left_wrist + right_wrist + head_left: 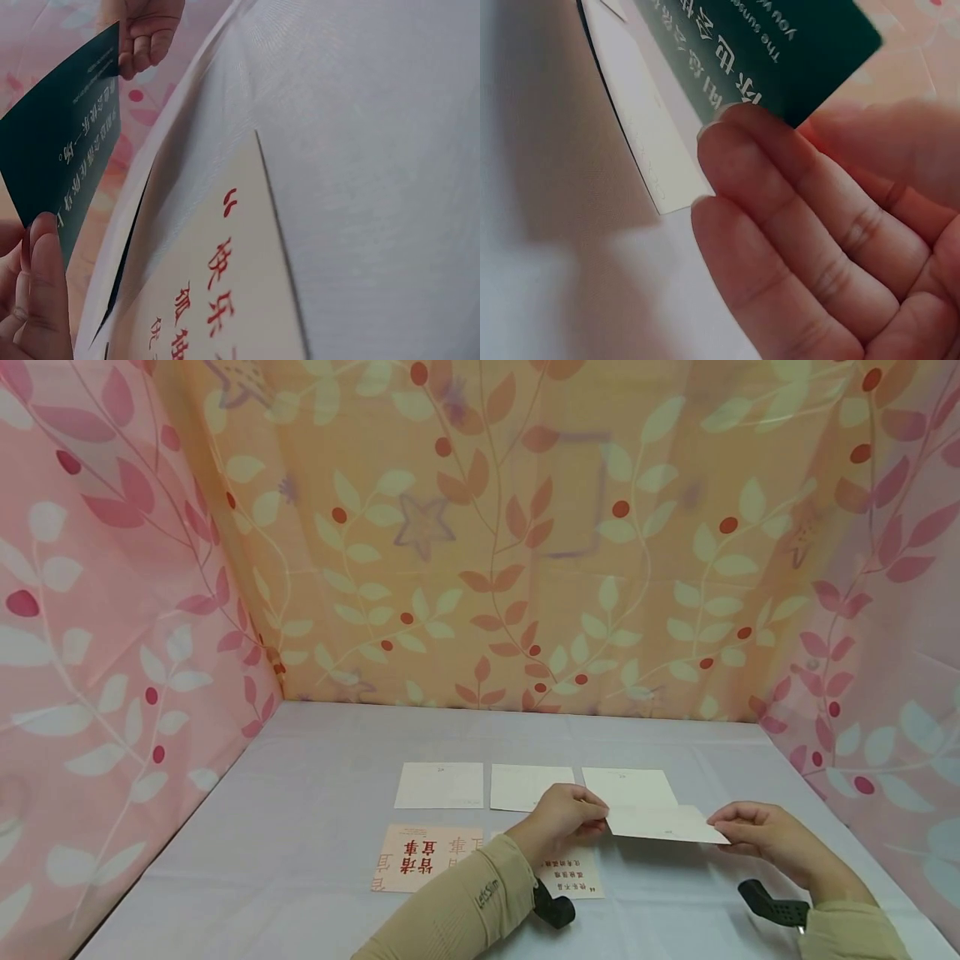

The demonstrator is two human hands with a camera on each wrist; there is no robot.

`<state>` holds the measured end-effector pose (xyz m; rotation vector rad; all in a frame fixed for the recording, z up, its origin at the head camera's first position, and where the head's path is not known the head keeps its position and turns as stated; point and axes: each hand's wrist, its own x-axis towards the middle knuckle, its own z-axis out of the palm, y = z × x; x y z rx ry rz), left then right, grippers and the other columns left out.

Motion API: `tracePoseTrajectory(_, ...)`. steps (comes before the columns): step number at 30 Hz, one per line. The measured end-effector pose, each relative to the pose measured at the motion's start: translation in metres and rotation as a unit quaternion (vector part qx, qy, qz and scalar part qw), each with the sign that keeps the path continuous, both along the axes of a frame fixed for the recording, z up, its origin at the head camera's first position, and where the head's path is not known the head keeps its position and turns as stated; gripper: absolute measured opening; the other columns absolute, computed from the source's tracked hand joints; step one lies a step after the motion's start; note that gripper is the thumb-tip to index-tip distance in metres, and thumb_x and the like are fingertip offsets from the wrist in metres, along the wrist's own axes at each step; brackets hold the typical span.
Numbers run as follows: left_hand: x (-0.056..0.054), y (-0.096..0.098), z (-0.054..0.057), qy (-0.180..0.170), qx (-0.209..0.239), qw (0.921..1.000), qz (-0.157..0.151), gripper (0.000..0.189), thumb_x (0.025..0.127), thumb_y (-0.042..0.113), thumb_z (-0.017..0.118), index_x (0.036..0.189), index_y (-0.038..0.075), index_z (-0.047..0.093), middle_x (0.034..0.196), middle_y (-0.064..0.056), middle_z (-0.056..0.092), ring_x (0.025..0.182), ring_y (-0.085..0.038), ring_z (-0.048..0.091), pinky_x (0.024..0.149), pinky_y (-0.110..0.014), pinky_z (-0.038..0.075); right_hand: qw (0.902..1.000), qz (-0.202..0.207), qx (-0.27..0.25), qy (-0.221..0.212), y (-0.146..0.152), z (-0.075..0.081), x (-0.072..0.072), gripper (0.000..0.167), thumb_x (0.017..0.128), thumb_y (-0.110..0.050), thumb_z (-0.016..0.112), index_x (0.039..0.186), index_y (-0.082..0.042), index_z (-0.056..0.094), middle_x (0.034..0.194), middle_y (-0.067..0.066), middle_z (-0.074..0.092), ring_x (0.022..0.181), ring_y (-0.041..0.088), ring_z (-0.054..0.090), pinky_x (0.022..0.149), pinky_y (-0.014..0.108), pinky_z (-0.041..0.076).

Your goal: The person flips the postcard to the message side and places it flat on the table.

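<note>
Both hands hold one postcard [663, 825] by opposite ends, raised over the table and tilted. Its cream back faces up in the head view; its dark green face [71, 112] with white writing shows in the left wrist view. My left hand [564, 817] pinches the left end between thumb and fingers. At the other end, my right hand [772, 842] grips a corner, with the fingertips across the green face in the right wrist view. Behind it lies a white card [626, 785], its near edge overlapped by the held one.
Two more white cards [438, 785] lie left of that one, in a row. Nearer are a peach card [427, 858] with red characters and a cream card [577, 878] with red writing, partly hidden by the left arm. Patterned cloth walls [480, 543] enclose the white table [247, 860].
</note>
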<state>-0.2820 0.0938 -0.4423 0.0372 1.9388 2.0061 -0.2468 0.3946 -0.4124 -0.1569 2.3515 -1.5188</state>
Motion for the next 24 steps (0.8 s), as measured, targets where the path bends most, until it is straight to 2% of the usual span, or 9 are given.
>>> tracePoseTrajectory(5, -0.0009, -0.0004, 0.0011, 0.0, -0.004, 0.9999, 0.015, 0.006, 0.076, 0.003, 0.07, 0.077, 0.007, 0.065, 0.071, -0.008, 0.065, 0.06, -0.015, 0.062, 0.062, -0.031, 0.055, 1.0, -0.002, 0.005, 0.004, -0.0021, -0.0022, -0.0002, 0.032, 0.09, -0.021, 0.057, 0.104, 0.007, 0.056, 0.095, 0.006, 0.062, 0.083, 0.02, 0.06, 0.075, 0.035, 0.053)
tracePoseTrajectory(14, -0.0015, -0.0017, 0.0026, 0.011, -0.022, 0.9993, 0.028, 0.009, 0.076, 0.003, 0.07, 0.077, 0.007, 0.063, 0.07, -0.007, 0.064, 0.06, -0.016, 0.062, 0.062, -0.032, 0.055, 0.9995, 0.01, -0.028, -0.006, -0.0034, -0.0061, -0.0008, 0.018, 0.09, -0.016, 0.058, 0.097, 0.0, 0.056, 0.09, 0.003, 0.066, 0.081, 0.019, 0.062, 0.074, 0.034, 0.053)
tracePoseTrajectory(24, -0.0023, -0.002, 0.0024, 0.014, -0.018, 0.9992, 0.032, 0.009, 0.076, 0.004, 0.07, 0.077, 0.008, 0.062, 0.069, -0.007, 0.063, 0.06, -0.015, 0.062, 0.061, -0.031, 0.054, 0.9978, 0.01, -0.055, -0.037, -0.0056, -0.0076, -0.0007, 0.014, 0.088, -0.014, 0.06, 0.093, -0.005, 0.051, 0.083, 0.004, 0.066, 0.08, 0.021, 0.063, 0.074, 0.035, 0.054)
